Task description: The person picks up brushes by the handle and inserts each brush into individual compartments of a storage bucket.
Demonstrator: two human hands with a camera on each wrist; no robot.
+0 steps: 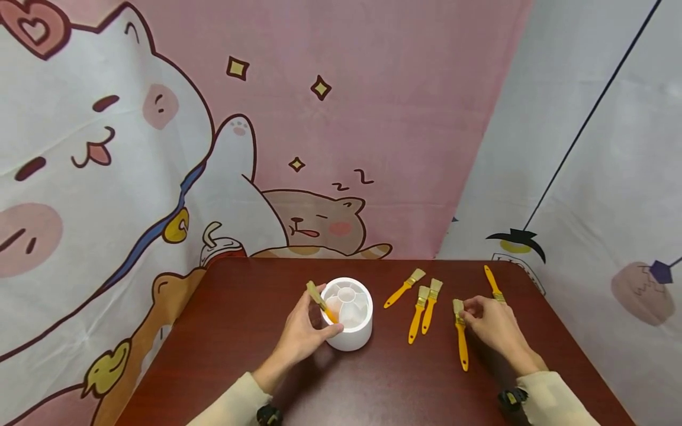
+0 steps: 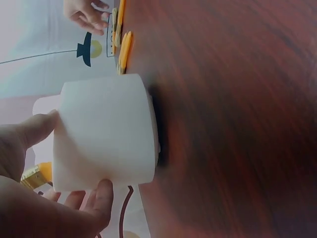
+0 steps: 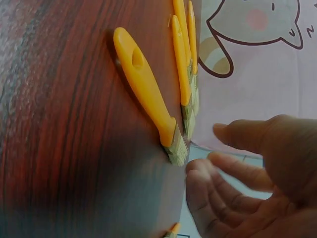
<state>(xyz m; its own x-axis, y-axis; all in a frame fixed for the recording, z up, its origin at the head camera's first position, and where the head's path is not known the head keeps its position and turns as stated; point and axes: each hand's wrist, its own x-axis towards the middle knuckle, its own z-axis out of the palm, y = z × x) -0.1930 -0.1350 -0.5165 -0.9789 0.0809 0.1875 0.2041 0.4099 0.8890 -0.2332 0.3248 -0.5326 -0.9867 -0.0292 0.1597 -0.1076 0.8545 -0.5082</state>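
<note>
A white round holder point(image 1: 351, 340) with several compartments stands on the table. My left hand point(image 1: 303, 331) grips its left side, thumb and fingers spread around the wall in the left wrist view. One paintbrush point(image 1: 321, 302) leans in a left compartment, handle down and bristles up. On the right, my right hand point(image 1: 492, 325) hovers beside the bristles of a yellow-handled paintbrush point(image 1: 462, 349) lying on the table. In the right wrist view its thumb and fingers point(image 3: 198, 186) are apart, with nothing between them, close to those bristles point(image 3: 177, 152).
Three more brushes, including one at the back point(image 1: 398, 294), lie between the holder and my right hand. Another brush point(image 1: 491, 281) lies beyond that hand, partly hidden by it. The dark red table point(image 1: 373, 390) ends at a cartoon-printed cloth point(image 1: 415, 148).
</note>
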